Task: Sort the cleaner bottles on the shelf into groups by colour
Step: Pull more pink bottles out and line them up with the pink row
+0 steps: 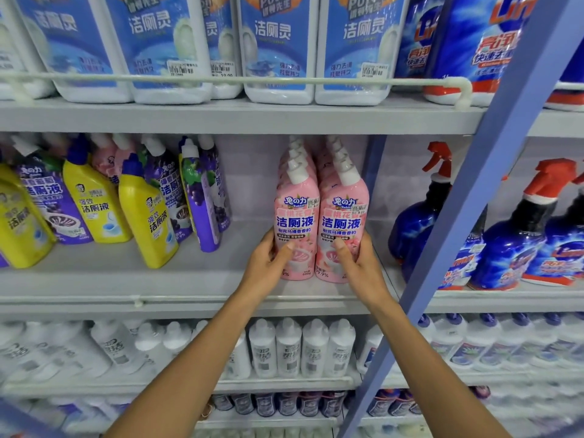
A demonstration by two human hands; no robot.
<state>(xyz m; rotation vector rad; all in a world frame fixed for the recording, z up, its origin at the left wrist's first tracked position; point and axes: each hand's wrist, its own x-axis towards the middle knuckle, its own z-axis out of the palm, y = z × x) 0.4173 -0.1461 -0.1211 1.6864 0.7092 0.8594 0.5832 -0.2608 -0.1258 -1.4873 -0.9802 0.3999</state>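
Two rows of pink cleaner bottles stand upright at the right end of the middle shelf (189, 279). My left hand (268, 263) grips the front pink bottle of the left row (297, 210), thumb across its label. My right hand (360, 263) grips the front pink bottle of the right row (343, 213) the same way. Further left, yellow bottles (148, 216) and purple bottles (202, 197) lean mixed together, with a pink bottle (106, 159) half hidden behind them.
A blue shelf upright (474, 191) runs diagonally just right of my right hand. Beyond it stand dark blue spray bottles with red triggers (518, 229). White-and-blue jugs (278, 49) fill the shelf above behind a rail. White bottles (300, 346) line the shelf below.
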